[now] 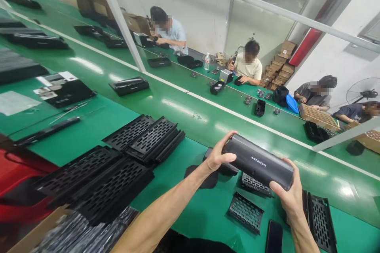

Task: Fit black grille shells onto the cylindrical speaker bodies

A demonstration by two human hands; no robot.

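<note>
Between my two hands is a black casing [257, 162] with rounded edges and white MERKURY lettering, held up above the green bench. My left hand [219, 154] grips its left end, thumb across the front. At the other end, my right hand [289, 185] wraps around with the thumb along the lower edge. Below the casing lie a small perforated black grille [246, 212] and another grille [257, 184] partly covered by it. Behind my left wrist a second black casing [227, 167] is partly hidden, beside a flat black piece [202, 176].
Stacked black grilles [115, 185] lie on the left, near a box of plastic-wrapped pieces [86, 233] and a screwdriver [49, 131]. A phone [274, 237] rests near my right wrist. Beyond the bench runs a green conveyor [184, 110] carrying casings; several people work across it.
</note>
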